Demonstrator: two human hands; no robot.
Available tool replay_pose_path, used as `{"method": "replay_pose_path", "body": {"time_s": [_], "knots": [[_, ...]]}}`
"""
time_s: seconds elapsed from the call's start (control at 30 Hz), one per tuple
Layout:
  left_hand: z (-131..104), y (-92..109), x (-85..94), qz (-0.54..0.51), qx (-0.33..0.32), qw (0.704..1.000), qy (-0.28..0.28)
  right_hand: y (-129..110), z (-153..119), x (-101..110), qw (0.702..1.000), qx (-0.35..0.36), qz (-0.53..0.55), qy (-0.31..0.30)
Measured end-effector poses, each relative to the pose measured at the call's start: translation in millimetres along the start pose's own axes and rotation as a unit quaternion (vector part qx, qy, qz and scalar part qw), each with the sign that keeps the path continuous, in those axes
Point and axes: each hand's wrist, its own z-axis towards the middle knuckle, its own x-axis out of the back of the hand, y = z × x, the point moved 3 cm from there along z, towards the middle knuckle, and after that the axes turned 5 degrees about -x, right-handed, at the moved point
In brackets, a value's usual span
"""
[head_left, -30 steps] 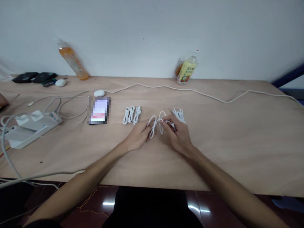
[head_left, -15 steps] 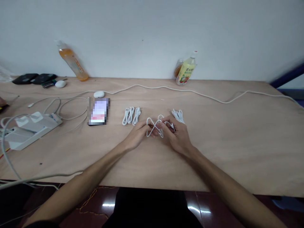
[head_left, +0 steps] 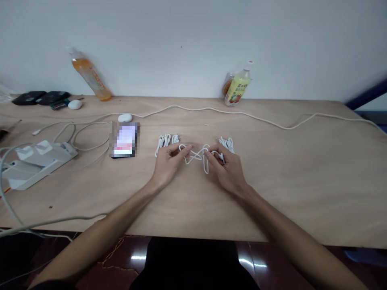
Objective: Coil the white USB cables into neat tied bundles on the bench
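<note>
A loosely looped white cable [head_left: 196,155] is stretched between my two hands above the wooden table. My left hand [head_left: 169,160] pinches one loop of it between thumb and fingers. On the other side, my right hand [head_left: 226,166] grips the cable, with a short end and what looks like a connector showing by its fingers. Coiled white cables [head_left: 165,140] lie just behind my left hand, which partly covers them. Another bundle of white cable [head_left: 227,143] rests behind my right hand.
A phone [head_left: 125,140] and a white earbud case [head_left: 125,118] lie left of the coils. Farther left is a power strip [head_left: 45,163] with tangled cords. An orange bottle [head_left: 92,78] and a yellow bottle [head_left: 238,86] lean on the wall. One long cable [head_left: 223,110] crosses the table's back.
My left hand has moved left and slightly away from me, drawing its loop out from my right hand. It now covers part of the coils behind it. My right hand stays nearly in place.
</note>
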Motion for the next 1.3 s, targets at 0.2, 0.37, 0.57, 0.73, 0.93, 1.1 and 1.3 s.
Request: {"method": "replay_pose_path", "body": {"time_s": [0.2, 0.37, 0.57, 0.73, 0.93, 1.1, 1.3], "knots": [[1.8, 6.9, -2.7, -0.036, 0.018, 0.996, -0.075, 2.7, 1.7, -0.4, 0.999, -0.031, 0.018, 0.0], [-1.1, 4.6, -12.6, -0.179, 0.07, 0.971, -0.144, 2.8, 4.3, -0.3, 0.998, -0.051, 0.037, -0.004], [-5.8, -3.0, -16.1, -0.343, 0.189, 0.912, -0.123, 5.0, 4.6, -0.8, 0.997, -0.073, 0.032, -0.017], [-7.0, -1.3, -10.3, -0.164, 0.145, 0.966, -0.139, 6.9, 3.9, -2.4, 0.997, -0.065, 0.029, -0.027], [-11.0, 3.3, -7.4, 0.217, -0.107, 0.963, -0.122, 6.5, 4.6, -2.2, 0.997, -0.063, 0.02, -0.028], [-13.1, 0.8, -9.3, 0.329, -0.164, 0.926, -0.087, 8.2, 5.0, -1.8, 0.998, -0.061, 0.0, -0.015], [-16.6, 1.6, -5.9, 0.399, -0.126, 0.903, -0.095, 12.3, 5.4, -0.7, 0.997, -0.068, -0.032, 0.003]]}}
